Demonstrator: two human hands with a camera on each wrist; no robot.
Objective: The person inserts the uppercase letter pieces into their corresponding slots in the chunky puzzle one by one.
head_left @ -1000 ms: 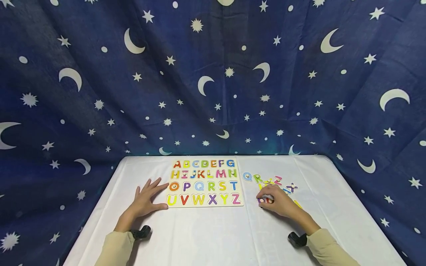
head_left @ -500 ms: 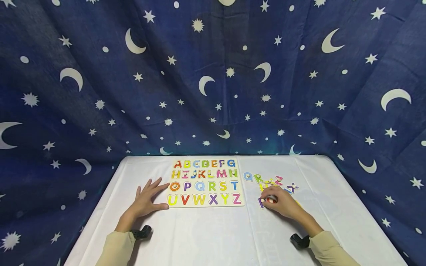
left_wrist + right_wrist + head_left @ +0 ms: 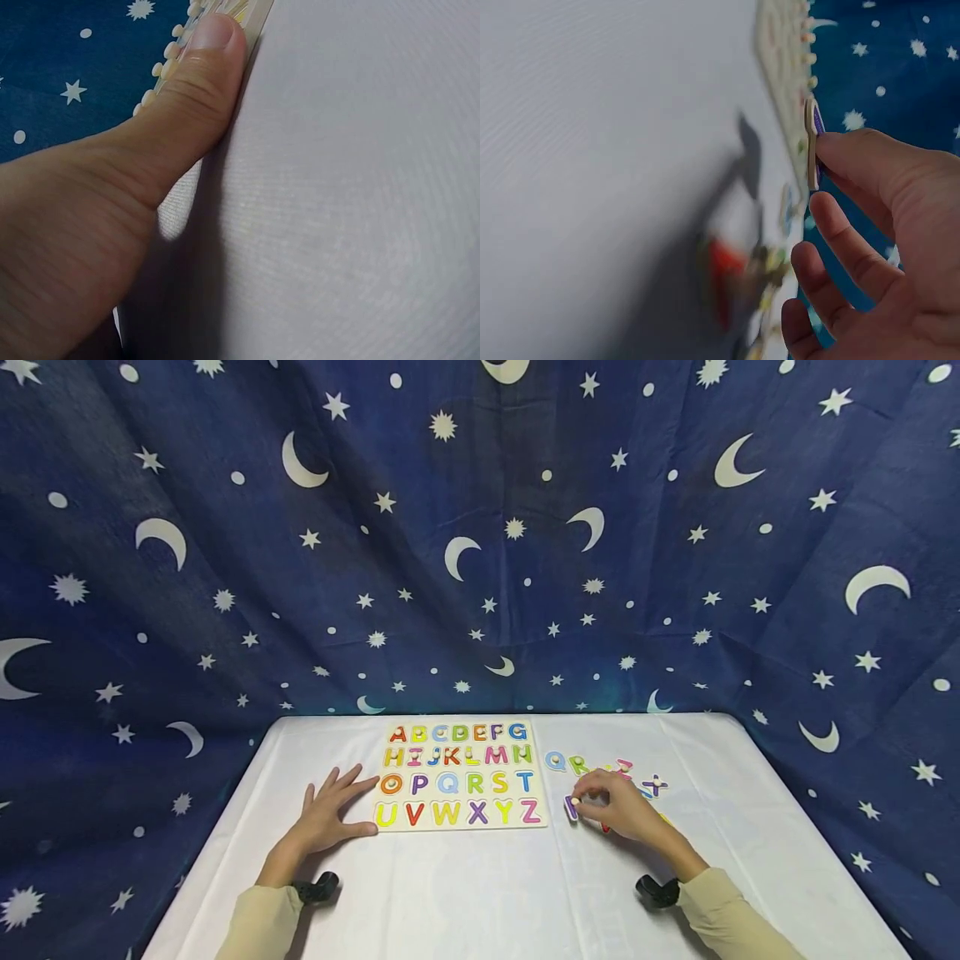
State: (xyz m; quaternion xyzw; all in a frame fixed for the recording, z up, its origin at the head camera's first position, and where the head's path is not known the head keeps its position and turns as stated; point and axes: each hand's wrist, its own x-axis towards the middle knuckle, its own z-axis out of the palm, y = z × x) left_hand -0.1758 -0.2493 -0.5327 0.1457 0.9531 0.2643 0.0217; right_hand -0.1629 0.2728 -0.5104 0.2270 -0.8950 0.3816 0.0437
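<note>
We pinch the purple letter (image 3: 572,807) in our right hand (image 3: 618,810), just right of the puzzle board (image 3: 459,774); left hand (image 3: 327,814) lies spread, thumb on the board's left edge.

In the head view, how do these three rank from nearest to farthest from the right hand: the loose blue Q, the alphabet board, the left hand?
1. Loose blue Q, just up-left of the right hand.
2. Alphabet board, further left at the table's middle.
3. Left hand, beyond the board's left edge.

Beige long sleeves (image 3: 262,922); black wrist-worn cameras (image 3: 318,887); bare hands.
</note>
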